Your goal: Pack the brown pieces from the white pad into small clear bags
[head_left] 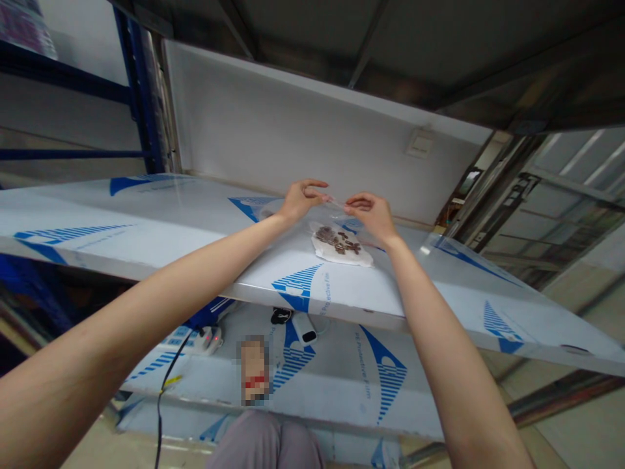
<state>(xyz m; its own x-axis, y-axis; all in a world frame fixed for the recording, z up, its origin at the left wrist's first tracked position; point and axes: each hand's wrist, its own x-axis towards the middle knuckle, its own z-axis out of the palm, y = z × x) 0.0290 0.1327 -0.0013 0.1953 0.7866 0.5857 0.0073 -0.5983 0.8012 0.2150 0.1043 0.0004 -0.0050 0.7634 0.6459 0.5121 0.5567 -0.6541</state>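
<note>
Transparent thin plastic is spanning the narrow gap between our two hands, just beyond a white irregular sheet that is lying on the upper shelf. With our left hand we are pinching one side of it, thumb and forefinger closing together on the edge; with our right hand we are pinching the other side in the same way. How far the plastic is reaching down behind the sheet, we cannot tell. Small dark-brown pieces are resting on the sheet, some clustering at its left, others scattering toward its right. Our bare forearms are stretching over the upper shelf, which is wearing a pale protective film with blue printed triangles. Below, a white rounded oblong device is lying on the lower shelf, just beside a small black object.
</note>
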